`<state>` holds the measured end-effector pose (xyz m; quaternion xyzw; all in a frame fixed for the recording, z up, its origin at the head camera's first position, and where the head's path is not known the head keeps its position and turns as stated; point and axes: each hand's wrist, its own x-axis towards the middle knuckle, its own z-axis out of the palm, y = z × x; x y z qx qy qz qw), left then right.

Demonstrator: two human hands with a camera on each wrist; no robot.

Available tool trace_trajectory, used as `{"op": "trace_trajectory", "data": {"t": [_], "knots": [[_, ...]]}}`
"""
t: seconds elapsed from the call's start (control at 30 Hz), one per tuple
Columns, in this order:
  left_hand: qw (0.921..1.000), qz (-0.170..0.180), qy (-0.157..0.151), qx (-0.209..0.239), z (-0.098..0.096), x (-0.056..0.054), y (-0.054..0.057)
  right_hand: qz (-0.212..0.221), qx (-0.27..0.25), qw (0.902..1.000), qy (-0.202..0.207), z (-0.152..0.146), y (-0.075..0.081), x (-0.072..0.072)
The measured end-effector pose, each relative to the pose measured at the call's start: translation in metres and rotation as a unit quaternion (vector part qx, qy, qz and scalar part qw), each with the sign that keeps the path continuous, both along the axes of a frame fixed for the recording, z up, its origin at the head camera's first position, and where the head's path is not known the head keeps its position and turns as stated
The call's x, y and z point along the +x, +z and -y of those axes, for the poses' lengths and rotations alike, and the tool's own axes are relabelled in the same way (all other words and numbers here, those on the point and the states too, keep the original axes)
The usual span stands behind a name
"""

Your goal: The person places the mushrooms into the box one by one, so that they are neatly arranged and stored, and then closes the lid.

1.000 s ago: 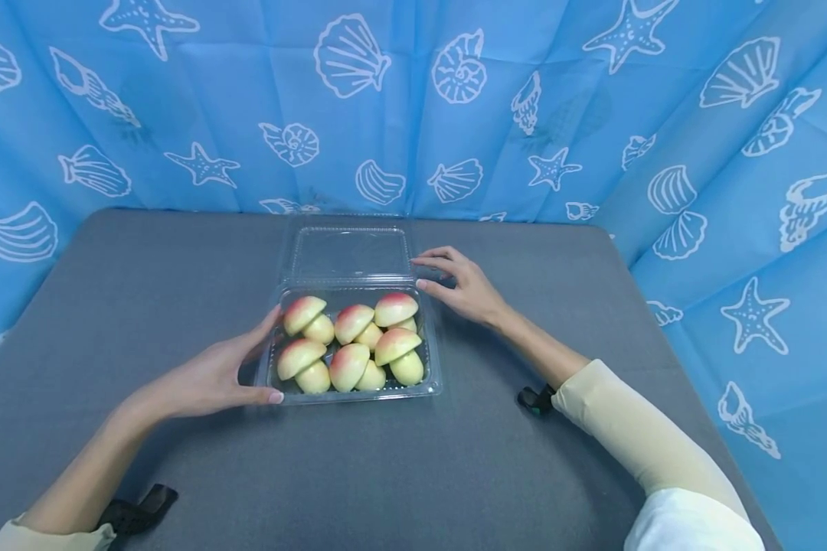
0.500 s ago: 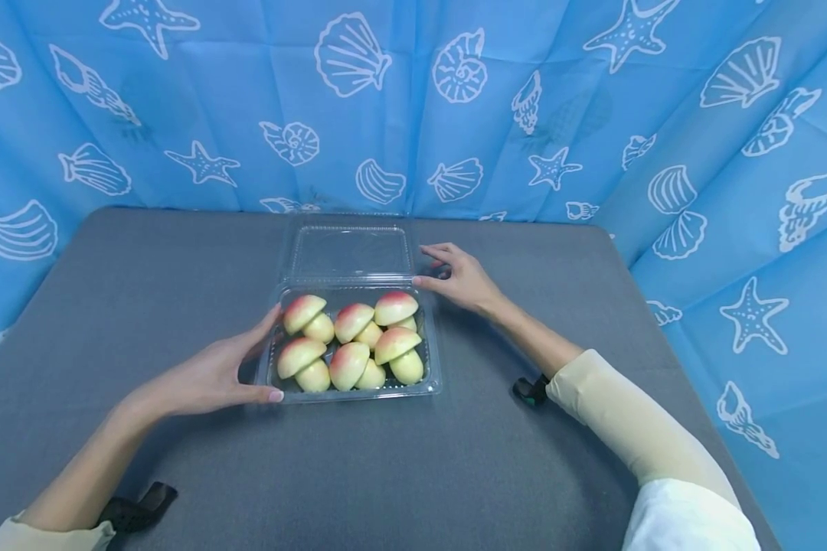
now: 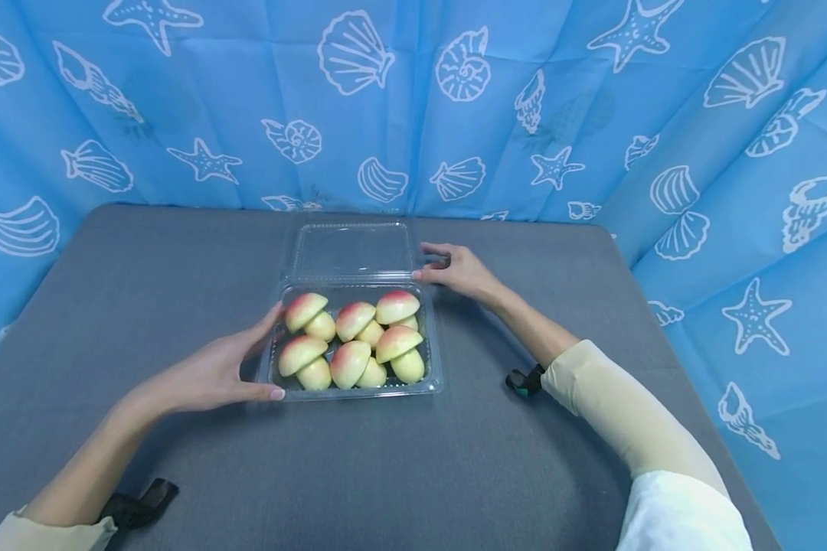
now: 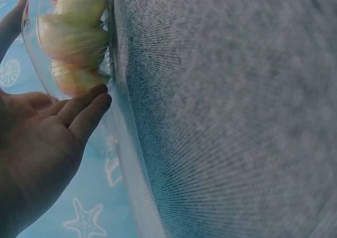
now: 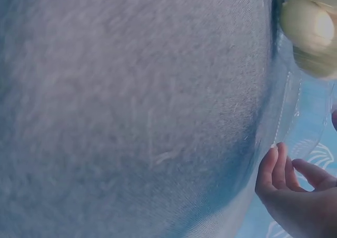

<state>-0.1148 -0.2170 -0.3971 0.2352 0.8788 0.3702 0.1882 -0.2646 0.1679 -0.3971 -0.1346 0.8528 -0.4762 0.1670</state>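
A clear plastic clamshell box [image 3: 348,395] sits on the grey cloth, its clear lid [image 3: 351,251] folded back flat behind the tray. Several mushroom-shaped pieces [image 3: 350,364], pale yellow with pink-red caps, lie in two rows inside. My left hand [image 3: 214,371] holds the box's left side, thumb at the front corner and fingers along the side. In the left wrist view, fingertips [image 4: 102,90] lie along the box wall near the table. My right hand [image 3: 463,272] is at the lid's right edge by the hinge, thumb and loosely bent fingers apart.
Grey cloth [image 3: 386,474] covers the table around the box. A blue curtain [image 3: 413,99] with white shells and starfish hangs behind and to the right. Black straps [image 3: 138,505] hang under both wrists.
My right hand has shifted slightly away from me along the lid's right edge, its thumb moving up past the hinge. The left hand, box and pieces stay in place.
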Motion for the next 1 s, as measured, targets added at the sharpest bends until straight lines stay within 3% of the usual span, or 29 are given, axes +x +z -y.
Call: {"op": "trace_trajectory", "data": {"t": [0.2,0.53,1.0], "knots": [[1.0,0.004,0.003,-0.002,-0.001,-0.001,-0.001,-0.016,-0.032,0.9993,-0.012,0.002,0.0,0.003],[1.0,0.0,0.001,-0.006,-0.002,-0.001,-0.001,-0.078,-0.085,0.9931,-0.022,0.002,0.006,0.014],[1.0,0.008,0.001,-0.004,-0.003,-0.002,-0.002,-0.115,-0.073,0.9906,-0.009,-0.008,0.01,0.026]]}}
